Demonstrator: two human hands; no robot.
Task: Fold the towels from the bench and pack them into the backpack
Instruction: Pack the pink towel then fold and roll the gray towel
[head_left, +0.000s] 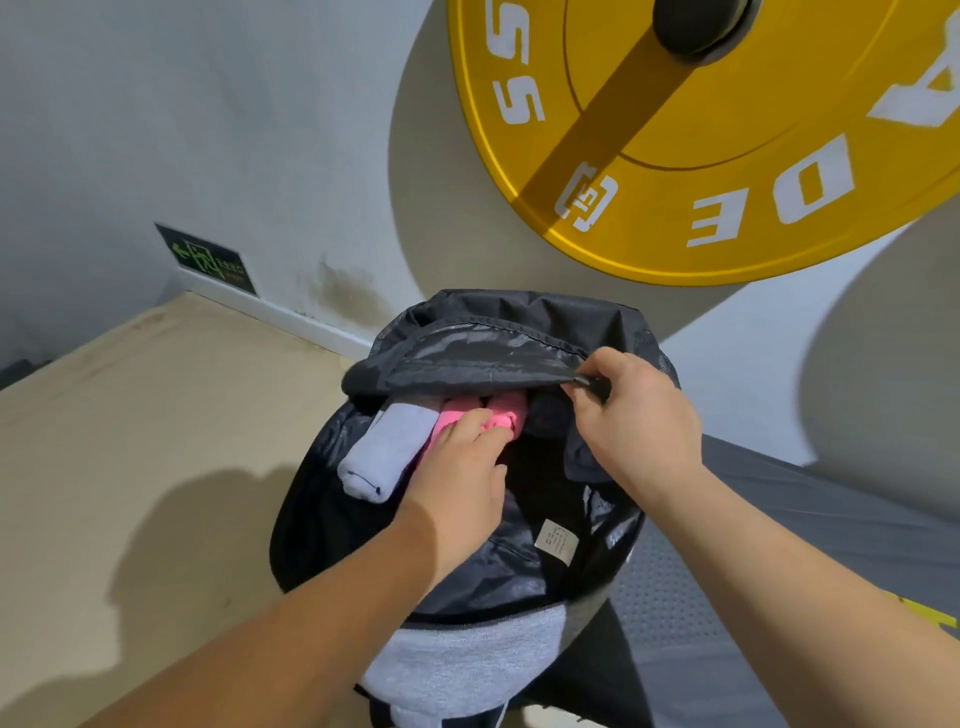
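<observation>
View from my head, downward. Nearest me stood the black nylon backpack (467, 577) with a grey knit front panel, its main compartment open at the top and a small white sewn-in label (556, 540) showing on the inner lining. The bag rested against the edge of the dark grey padded bench (789, 525), which ran off to my right.

My left hand (460, 467) reached into the opening. Its fingers (480, 423) lay close together and nearly straight, pressing down on the bright pink folded towel (506, 408), with the tips sunk among the folds. Just to the left of it, touching it, lay the pale lavender rolled towel (384, 449), one end poking out over the bag's rim. Both towels sat inside the main compartment, near its far side.

My right hand (631, 421) was at the far right of the opening. Thumb and forefinger pinched the black zip pull (593, 387) on the edge of the backpack's shiny top flap (467, 358), which arched over the towels. The other fingers were curled.

To the left lay the beige wooden floor (135, 436). Beyond it rose the white wall (234, 130), with a green exit sign (208, 260) low down. Upper right hung a large yellow weight plate (727, 171) with white lettering.
</observation>
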